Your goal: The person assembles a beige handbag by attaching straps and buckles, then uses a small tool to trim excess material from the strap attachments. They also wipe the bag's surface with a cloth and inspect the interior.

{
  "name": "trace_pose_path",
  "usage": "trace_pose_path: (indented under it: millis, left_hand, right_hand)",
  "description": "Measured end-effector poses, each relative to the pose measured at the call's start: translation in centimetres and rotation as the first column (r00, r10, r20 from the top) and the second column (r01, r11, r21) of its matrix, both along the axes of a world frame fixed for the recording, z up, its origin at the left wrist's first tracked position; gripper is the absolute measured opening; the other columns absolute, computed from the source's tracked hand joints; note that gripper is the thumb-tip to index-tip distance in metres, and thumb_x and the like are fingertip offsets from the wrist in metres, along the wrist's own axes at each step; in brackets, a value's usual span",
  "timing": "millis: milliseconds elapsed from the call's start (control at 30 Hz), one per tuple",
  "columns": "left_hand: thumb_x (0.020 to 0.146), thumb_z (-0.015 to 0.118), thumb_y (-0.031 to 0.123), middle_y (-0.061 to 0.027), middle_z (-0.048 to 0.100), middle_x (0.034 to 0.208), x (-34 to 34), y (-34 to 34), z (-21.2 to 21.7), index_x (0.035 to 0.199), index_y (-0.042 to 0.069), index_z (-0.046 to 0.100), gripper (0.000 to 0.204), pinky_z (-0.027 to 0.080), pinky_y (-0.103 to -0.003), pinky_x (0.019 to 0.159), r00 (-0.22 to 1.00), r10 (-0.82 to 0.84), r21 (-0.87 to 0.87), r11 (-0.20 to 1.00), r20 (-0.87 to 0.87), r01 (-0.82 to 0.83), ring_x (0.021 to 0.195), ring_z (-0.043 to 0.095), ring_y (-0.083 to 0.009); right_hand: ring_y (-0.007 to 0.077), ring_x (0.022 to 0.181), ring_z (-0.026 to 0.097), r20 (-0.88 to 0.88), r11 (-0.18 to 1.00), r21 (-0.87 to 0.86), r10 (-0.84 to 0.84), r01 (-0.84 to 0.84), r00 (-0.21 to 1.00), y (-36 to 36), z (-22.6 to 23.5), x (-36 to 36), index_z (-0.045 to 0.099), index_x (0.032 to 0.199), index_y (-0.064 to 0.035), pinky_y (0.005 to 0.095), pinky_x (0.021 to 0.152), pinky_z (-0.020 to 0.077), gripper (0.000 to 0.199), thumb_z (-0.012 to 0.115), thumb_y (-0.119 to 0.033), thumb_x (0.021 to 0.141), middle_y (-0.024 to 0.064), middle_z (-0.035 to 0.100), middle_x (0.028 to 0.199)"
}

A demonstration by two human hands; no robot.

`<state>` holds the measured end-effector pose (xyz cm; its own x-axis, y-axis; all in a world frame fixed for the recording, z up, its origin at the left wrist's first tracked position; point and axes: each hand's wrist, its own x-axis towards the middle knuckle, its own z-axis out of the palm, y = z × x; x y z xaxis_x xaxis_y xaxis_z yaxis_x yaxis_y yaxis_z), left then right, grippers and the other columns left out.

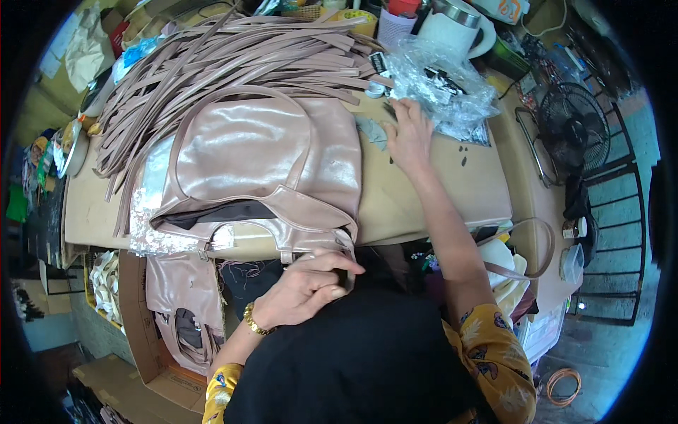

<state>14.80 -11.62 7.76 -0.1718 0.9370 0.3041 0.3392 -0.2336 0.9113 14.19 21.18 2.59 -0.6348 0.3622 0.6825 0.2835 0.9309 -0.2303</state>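
A shiny pinkish-beige handbag (247, 145) lies on the table in front of me, its dark-lined mouth toward me and a loop handle over its body. My left hand (304, 286) is closed at the bag's near right corner, beside a strap tab. Something small and dark shows between its thumb and fingers, too hidden to name. My right hand (409, 138) reaches to the far right of the bag, palm down, thumb apart from the fingers. By its fingertips lies a small dark pointed piece (389, 109); a grey scrap (371, 133) lies next to the thumb.
Long pinkish-beige strips (247, 60) are heaped behind the bag. A clear plastic bag (448, 88) with dark pieces lies right of my right hand, near a white jug (448, 28). A cardboard box (134, 318) holds another handbag (185, 283). A black fan (573, 126) stands at right.
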Motion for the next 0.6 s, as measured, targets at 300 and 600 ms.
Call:
trace_pose_path:
  millis: [300, 600]
  left_hand:
    - [0.092, 0.062, -0.001, -0.0073, 0.065, 0.094, -4.9, -12.0, -3.2, 0.112, -0.001, 0.059, 0.020, 0.051, -0.025, 0.072, 0.284, 0.952, 0.091, 0.295, -0.117, -0.951, 0.082, 0.063, -0.0126]
    - [0.081, 0.072, 0.005, -0.0174, 0.060, 0.124, -11.5, -13.5, 1.2, 0.123, 0.006, 0.061, 0.044, 0.045, -0.041, 0.098, 0.126, 0.750, 0.301, 0.406, -0.650, -0.863, 0.117, 0.056, -0.0319]
  right_hand:
    - [0.0278, 0.120, 0.056, 0.554, 0.667, -0.302, 0.704, -0.681, 0.445, -6.9, 3.6, 8.5, 0.063, 0.119, -0.0038, 0.0446, 0.103, 0.0395, 0.036, 0.062, -0.022, 0.088, 0.0183, 0.057, 0.132]
    - [0.0197, 0.071, 0.064, 0.278, 0.629, -0.727, 0.636, -0.274, 0.720, -10.7, 8.2, 6.3, 0.070, 0.094, -0.0022, 0.0347, 0.066, 0.0499, 0.022, 0.069, -0.024, 0.088, 0.0112, 0.068, 0.079]
